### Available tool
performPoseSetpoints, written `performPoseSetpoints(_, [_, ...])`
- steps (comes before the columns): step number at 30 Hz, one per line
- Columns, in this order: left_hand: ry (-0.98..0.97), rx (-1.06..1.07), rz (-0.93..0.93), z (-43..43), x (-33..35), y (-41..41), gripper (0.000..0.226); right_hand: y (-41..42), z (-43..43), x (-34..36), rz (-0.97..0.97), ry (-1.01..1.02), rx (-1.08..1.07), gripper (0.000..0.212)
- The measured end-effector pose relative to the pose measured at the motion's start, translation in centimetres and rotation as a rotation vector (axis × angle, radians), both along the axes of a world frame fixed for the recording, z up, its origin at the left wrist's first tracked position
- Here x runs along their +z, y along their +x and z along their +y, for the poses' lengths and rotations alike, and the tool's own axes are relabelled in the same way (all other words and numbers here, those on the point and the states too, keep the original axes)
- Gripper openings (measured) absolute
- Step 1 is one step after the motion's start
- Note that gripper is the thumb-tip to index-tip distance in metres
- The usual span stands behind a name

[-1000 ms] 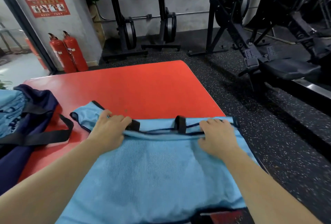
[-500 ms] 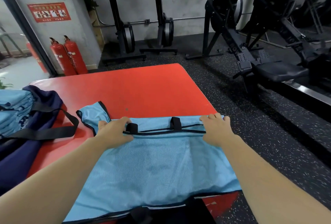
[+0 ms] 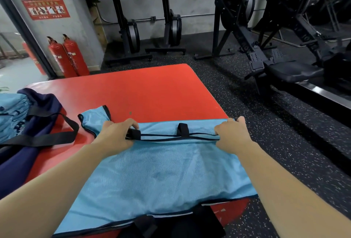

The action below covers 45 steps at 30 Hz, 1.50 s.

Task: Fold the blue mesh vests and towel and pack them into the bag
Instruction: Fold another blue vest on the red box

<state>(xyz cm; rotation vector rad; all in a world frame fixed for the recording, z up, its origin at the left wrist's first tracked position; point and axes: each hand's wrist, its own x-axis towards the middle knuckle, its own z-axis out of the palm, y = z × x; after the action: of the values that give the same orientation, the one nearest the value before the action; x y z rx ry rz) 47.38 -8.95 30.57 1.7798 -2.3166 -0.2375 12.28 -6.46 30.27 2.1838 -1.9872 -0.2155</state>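
Observation:
A light blue mesh vest [image 3: 161, 171] with black trim lies spread on the red table [image 3: 133, 93], folded so its far edge shows black strap loops. My left hand [image 3: 115, 136] pinches that far edge at its left end, by a black loop. My right hand [image 3: 231, 135] grips the same edge at its right corner. One shoulder flap of the vest [image 3: 94, 118] sticks out to the left. A navy bag [image 3: 28, 133] with black straps sits at the table's left, with folded light blue fabric [image 3: 11, 116] inside it.
Two red fire extinguishers [image 3: 66, 57] stand by the wall at the back left. Black gym machines [image 3: 266, 38] stand on the speckled rubber floor behind and right of the table. The table's right edge runs just past my right hand.
Both hands have drawn the vest's far edge a little toward me and tightened their grip on it. The vest now lies flatter, with its near hem showing.

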Motion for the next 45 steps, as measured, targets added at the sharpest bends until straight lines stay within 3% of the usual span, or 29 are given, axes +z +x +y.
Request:
performPoseSetpoints(2, [-0.019,-0.001,0.014,-0.3,0.5,0.3,0.033,-0.2,-0.1,0.6,-0.041,-0.037,-0.025,0.016])
performPoseSetpoints(7, [-0.142,0.116,0.076,-3.2,2.9,-0.4,0.020,0.6,-3.2,2.2,-0.197,-0.298,-0.150,0.011])
performPoseSetpoints(13, [-0.250,0.402,0.169,-9.3,3.3,-2.2,0.019,1.9,-10.8,1.7,-0.267,-0.535,-0.296,0.008])
performPoseSetpoints(15, [-0.222,0.443,0.078,-11.3,2.3,-2.4,0.024,2.2,-13.2,0.8,-0.279,-0.570,-0.340,0.011])
performPoseSetpoints(18, [-0.133,0.490,-0.170,-13.7,-0.1,-2.7,0.046,2.9,-15.7,-1.5,-0.242,-0.420,-0.391,0.020])
performPoseSetpoints(21, [-0.205,0.541,-0.189,-15.1,-1.7,-3.2,0.048,3.0,-16.9,-2.9,-0.215,-0.525,-0.338,0.027])
performPoseSetpoints(24, [-0.368,0.478,-0.124,-14.6,-2.7,-4.0,0.029,3.8,-16.9,-3.7,-0.198,-0.654,-0.178,0.027])
performPoseSetpoints(26, [-0.386,0.389,-0.015,-13.3,-2.9,-4.8,0.017,4.5,-16.3,-4.3,-0.195,-0.613,-0.046,0.021])
performPoseSetpoints(29, [-0.177,0.310,0.033,-10.8,-3.3,-6.0,0.015,5.2,-14.9,-5.4,-0.219,-0.448,-0.036,0.028])
performPoseSetpoints(31, [-0.096,0.323,-0.108,-9.5,-4.0,-6.0,0.032,5.0,-13.9,-5.6,-0.237,-0.333,-0.164,0.025])
performPoseSetpoints(36, [0.116,0.334,-0.238,-9.1,-4.7,-3.9,0.080,3.2,-13.5,-5.1,-0.221,-0.041,-0.268,0.071])
performPoseSetpoints(40, [0.185,0.335,-0.286,-10.1,-4.3,-3.3,0.089,2.5,-15.3,-4.9,-0.350,0.122,-0.245,0.078])
performPoseSetpoints(45, [0.185,0.360,-0.316,-12.0,-4.3,-2.6,0.094,2.9,-17.7,-5.0,-0.324,0.133,-0.220,0.078])
